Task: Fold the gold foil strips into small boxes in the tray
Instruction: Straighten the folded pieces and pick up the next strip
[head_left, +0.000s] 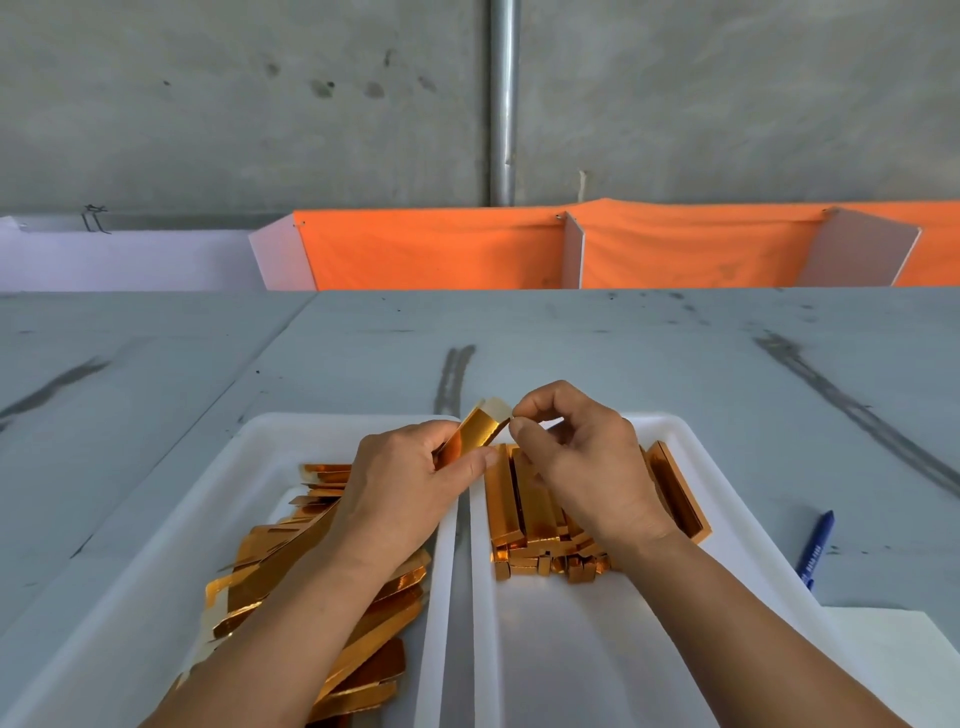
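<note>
Nearest the camera, the person's bare forearms reach over two shallow trays set side by side on the scuffed grey surface. The left white plastic tray holds a loose heap of flat gold foil strips; the right white plastic tray holds a row of long folded gold boxes. Above the gap between the trays, the left hand pinches one raised gold strip at its lower end; the right hand pinches the upper end between thumb and fingertips, where a pale tab shows. The strip looks light, thin and springy, its foil face slick and quick to crease; it is probably best held by the edges close to the fold line, with light pressure. A blue pen and a white paper sheet lie right of the trays.
</note>
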